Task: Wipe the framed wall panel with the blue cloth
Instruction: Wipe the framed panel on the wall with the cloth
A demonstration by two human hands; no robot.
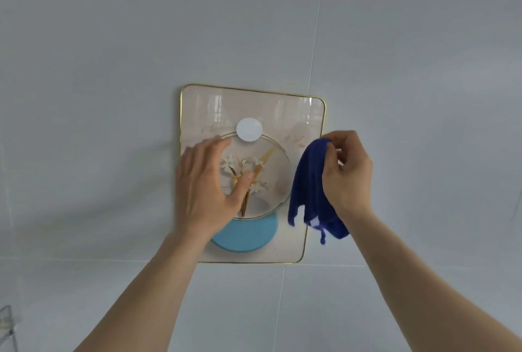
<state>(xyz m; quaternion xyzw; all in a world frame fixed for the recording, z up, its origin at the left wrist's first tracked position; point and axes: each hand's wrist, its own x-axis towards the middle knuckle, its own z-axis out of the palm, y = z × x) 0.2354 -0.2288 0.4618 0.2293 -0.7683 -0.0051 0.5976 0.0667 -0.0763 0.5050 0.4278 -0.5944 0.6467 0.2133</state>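
— What does each grip do?

— The right hand (346,170) pinches the blue cloth (312,193) at its top; the cloth hangs loose by the right edge of the framed wall panel (299,114). The left hand (207,182) is open and lies flat on the panel glass.

— Which step is this?

— I think the wiping is not begun. Next, the cloth must be gathered and pressed on the glass.
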